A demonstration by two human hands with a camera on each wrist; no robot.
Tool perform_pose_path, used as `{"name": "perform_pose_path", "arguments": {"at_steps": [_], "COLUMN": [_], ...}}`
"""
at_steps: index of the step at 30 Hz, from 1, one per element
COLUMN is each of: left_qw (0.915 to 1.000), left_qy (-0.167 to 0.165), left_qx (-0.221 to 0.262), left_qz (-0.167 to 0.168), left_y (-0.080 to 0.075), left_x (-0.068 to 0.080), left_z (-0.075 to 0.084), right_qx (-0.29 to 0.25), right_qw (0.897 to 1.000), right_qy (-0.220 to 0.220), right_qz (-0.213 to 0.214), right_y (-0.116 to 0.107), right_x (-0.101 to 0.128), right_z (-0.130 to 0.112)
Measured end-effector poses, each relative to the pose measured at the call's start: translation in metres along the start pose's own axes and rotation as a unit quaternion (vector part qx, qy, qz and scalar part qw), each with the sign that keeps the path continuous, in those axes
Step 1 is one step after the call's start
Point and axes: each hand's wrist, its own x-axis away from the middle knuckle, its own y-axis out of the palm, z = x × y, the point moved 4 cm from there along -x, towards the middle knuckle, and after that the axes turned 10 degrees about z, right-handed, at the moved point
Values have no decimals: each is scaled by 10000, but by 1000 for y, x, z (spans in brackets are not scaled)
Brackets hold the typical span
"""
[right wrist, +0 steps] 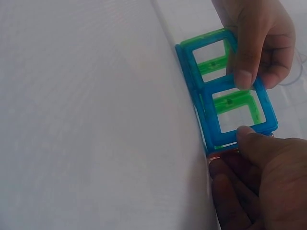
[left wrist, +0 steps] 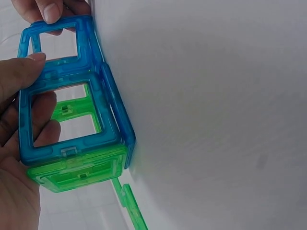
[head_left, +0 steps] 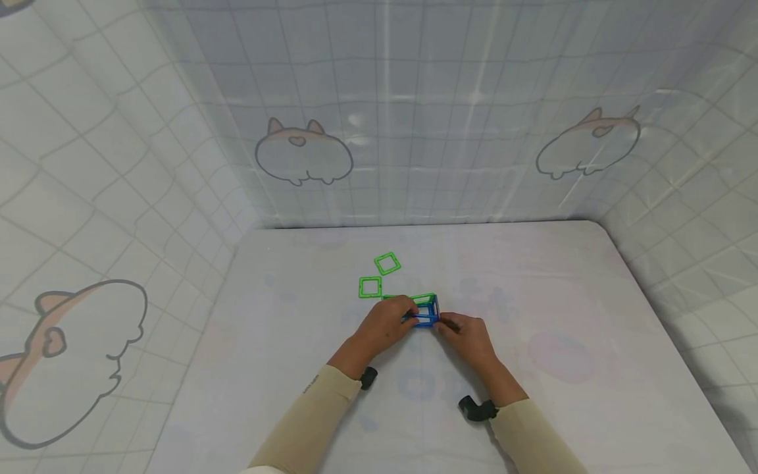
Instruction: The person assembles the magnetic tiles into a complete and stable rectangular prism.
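A box-like build of hollow square magnetic tiles, with blue tiles [left wrist: 111,125] and green tiles [left wrist: 79,176], stands on the table between both hands. My left hand [head_left: 387,322] grips its left part, the thumb on a blue frame and fingers behind, partly seen through the opening. At the other end my right hand [head_left: 468,337] pinches a blue tile [right wrist: 266,108], the thumb on its near edge. In the right wrist view, a thin reddish edge [right wrist: 224,154] shows beside the right fingers, whose tips are partly hidden.
Two loose green square tiles lie behind the left hand, one nearly straight [head_left: 370,278] and one turned at an angle [head_left: 380,266]. The white table [head_left: 284,296] meets patterned curtains [head_left: 414,164] at the back and sides. Each wrist wears a black device [head_left: 476,410].
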Motion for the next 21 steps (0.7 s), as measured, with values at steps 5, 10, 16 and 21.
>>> {"name": "perform_pose_path", "arguments": {"at_steps": [5,10,16,21], "left_qw": [9998,9993,9987,9984], "left_qy": [14,102,333,363], "left_qx": [3,-9,-55,-71], "left_qz": [-198,-347,-377,-428], "left_y": [1,0,-2,-2], "left_x": [0,-1,-1,1], "left_z": [-1,-2,-2,-3], "right_qx": [70,98,91,54], "right_qw": [10000,9999,9998,9998], "right_qy": [35,35,148,184], "right_qz": [20,-12,-62,-60], "right_y": [-1,0,1,2], "right_x": [-1,-2,-2,0], "right_z": [-1,-1,-1,-1]}}
